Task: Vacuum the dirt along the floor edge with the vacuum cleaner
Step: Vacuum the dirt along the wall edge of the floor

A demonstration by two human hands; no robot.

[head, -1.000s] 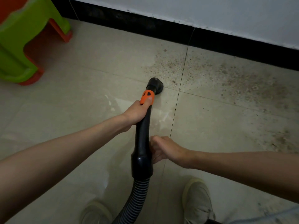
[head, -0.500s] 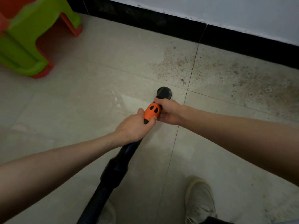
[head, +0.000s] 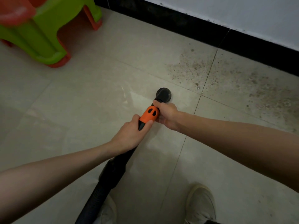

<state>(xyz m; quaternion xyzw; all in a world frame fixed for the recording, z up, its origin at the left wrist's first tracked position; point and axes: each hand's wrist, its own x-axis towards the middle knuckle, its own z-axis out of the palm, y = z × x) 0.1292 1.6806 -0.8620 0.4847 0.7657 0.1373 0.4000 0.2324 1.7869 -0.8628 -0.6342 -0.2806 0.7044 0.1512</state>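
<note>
My left hand [head: 129, 136] behind right hand [head: 166, 113] on vacuum wand [head: 148, 117]; nozzle [head: 163, 93] ahead on floor [head: 80, 102]; dirt [head: 226, 80] beyond-right along baseboard [head: 210, 34]; stool [head: 40, 29] far left.

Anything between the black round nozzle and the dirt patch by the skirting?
Head view: only bare beige tile and one grout line between the black round nozzle and the brown dirt patch.

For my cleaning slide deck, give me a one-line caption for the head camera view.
Both hands, left hand and right hand, grip the vacuum wand, its round nozzle just short of the dirt by the baseboard.
</note>
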